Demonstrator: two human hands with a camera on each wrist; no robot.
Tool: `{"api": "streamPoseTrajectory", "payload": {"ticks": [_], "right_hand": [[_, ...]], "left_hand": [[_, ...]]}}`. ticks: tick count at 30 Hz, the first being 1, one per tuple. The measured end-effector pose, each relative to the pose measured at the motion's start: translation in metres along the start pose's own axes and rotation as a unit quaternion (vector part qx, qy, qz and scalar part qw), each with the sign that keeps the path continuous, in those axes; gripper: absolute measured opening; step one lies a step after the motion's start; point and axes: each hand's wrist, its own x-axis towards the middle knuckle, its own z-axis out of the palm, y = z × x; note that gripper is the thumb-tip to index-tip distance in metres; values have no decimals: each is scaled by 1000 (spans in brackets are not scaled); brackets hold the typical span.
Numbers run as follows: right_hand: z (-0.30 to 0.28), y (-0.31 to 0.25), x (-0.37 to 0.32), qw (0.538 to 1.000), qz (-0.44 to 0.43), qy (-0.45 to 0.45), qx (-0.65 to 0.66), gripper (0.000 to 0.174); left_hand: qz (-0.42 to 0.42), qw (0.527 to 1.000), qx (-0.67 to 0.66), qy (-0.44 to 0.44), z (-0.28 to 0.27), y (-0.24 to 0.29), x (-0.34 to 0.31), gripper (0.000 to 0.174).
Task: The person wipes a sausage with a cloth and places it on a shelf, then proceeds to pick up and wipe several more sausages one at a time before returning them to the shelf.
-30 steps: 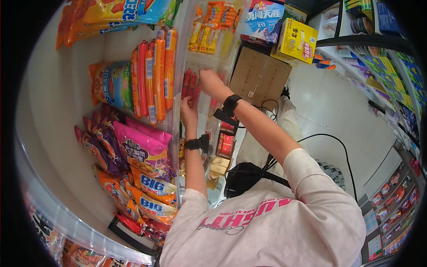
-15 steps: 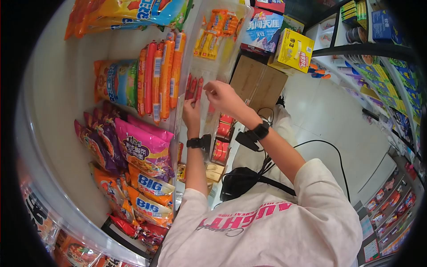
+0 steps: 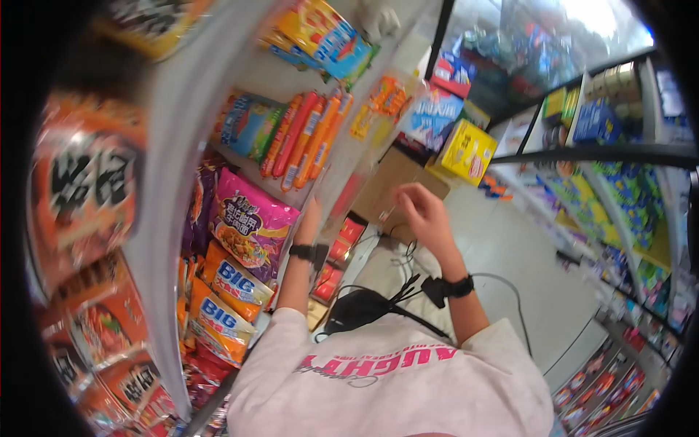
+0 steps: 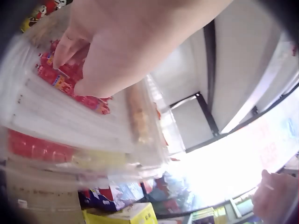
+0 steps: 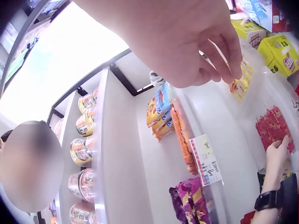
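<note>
Several red sausages (image 4: 60,81) lie side by side in a clear plastic bin, and my left hand (image 4: 126,42) pinches some of them between thumb and fingers. The right wrist view shows this left hand (image 5: 278,151) at one end of the red row (image 5: 272,123). In the head view the left hand (image 3: 310,218) is partly hidden by the bin's edge. My right hand (image 3: 426,215) is raised to the right of the bin, fingers loosely bent, holding nothing; in its own wrist view the hand (image 5: 187,51) hangs above the shelf.
Orange sausages (image 3: 309,142), a pink noodle bag (image 3: 251,218) and orange BIG bags (image 3: 222,320) line the shelf on the left. A yellow box (image 3: 466,151) stands near a cardboard carton (image 3: 397,186). A person (image 5: 30,168) is at the right wrist view's left edge.
My right hand has moved away from the red sausages, out to the right. The left hand stays at the bin. The head view has turned, bringing more of the left shelf into sight.
</note>
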Motion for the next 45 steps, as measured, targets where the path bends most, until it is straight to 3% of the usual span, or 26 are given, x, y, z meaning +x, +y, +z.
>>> {"api": "streamPoseTrajectory", "payload": {"ticks": [2,6,8,9,13,16,19,22,25,32,35,38,41,45], "right_hand": [[-4,-15,-6,1000,-2,-9,22,17],[-3,-39,-12,998,-14,-45,44,18],[-1,-48,-13,996,-9,-65,65,18],[2,-53,-13,994,-18,-75,81,20],[1,-82,-17,990,-63,-117,43,22],[3,-105,-19,986,-68,-143,44,23],[1,-120,-18,983,-77,-159,42,24],[-2,-123,-16,980,-73,-184,16,26],[-3,-125,-11,969,-90,-229,-8,28],[-5,-144,-26,956,-108,-273,9,27],[-11,-140,-21,957,-106,-268,15,26],[-15,-132,-23,958,-102,-268,21,26],[-23,-134,-23,959,-105,-262,17,25],[-28,-133,-21,960,-110,-257,19,25]], "left_hand": [[-12,998,-14,-54,-39,45,-18,34],[99,984,-78,-129,-96,79,-52,41],[154,950,-173,-210,-148,111,-62,36],[206,928,-260,-170,-153,111,-68,24],[39,927,-342,-147,-232,162,-89,21],[36,900,-423,-93,-268,195,-100,20],[91,933,-341,74,-286,212,-88,19],[57,951,-250,175,-279,203,-53,19],[29,940,-267,213,-268,205,-21,20],[47,940,-126,313,-241,187,24,27],[52,968,-82,229,-241,195,13,30],[79,963,-38,255,-226,192,16,36],[53,964,10,261,-225,197,25,42],[35,978,40,204,-227,189,40,46]]}}
